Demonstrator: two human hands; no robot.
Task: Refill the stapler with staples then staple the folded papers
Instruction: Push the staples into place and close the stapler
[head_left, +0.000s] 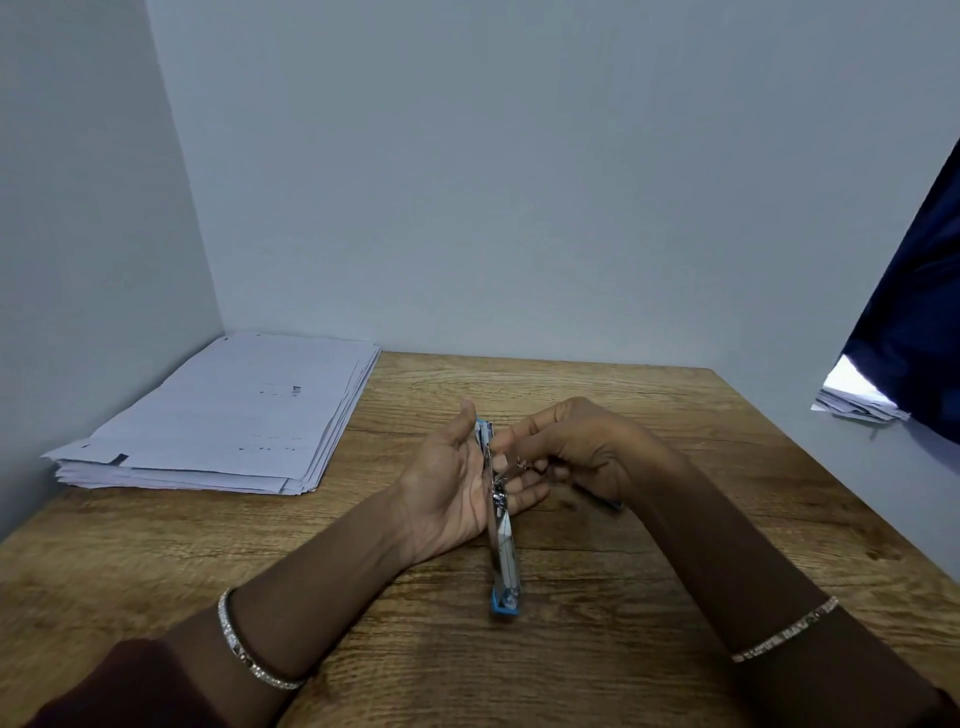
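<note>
A blue and silver stapler (504, 561) lies unfolded lengthwise over the middle of the wooden table (519, 665). My left hand (457, 483) cradles it from the left, palm up, fingers under its far half. My right hand (576, 447) is at the stapler's right side, fingertips pinching a small metal piece (519, 464), which may be staples, by the magazine. A thick stack of white papers (223, 415) rests at the table's far left corner, apart from both hands.
Grey walls close in the table at the back and left. A dark blue cloth (914, 312) hangs at the right over a small pile of papers (857, 400). A dark object (597, 499) lies under my right hand. Bare wood lies in front of the stapler.
</note>
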